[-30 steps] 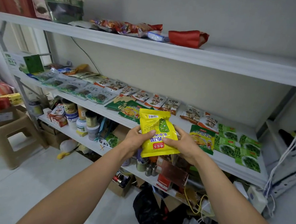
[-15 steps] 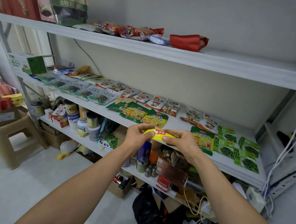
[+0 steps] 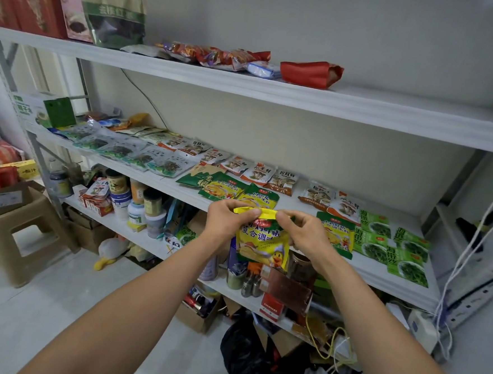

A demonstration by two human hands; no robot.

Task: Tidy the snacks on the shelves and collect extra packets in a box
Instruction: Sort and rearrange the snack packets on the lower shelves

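Head view: both hands [image 3: 266, 224] pinch yellow packet [image 3: 263, 243], duck-printed front showing.

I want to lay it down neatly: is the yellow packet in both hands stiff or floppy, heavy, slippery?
Probably floppy: the yellow packet hangs from its top edge, pinched by the left hand and right hand, and its face looks creased. Likely light, since a pinch alone carries it. Its glossy film may slide on the shelf.

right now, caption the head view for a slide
Left hand and right hand pinch the top of a yellow plastic snack packet before a stocked white shelf
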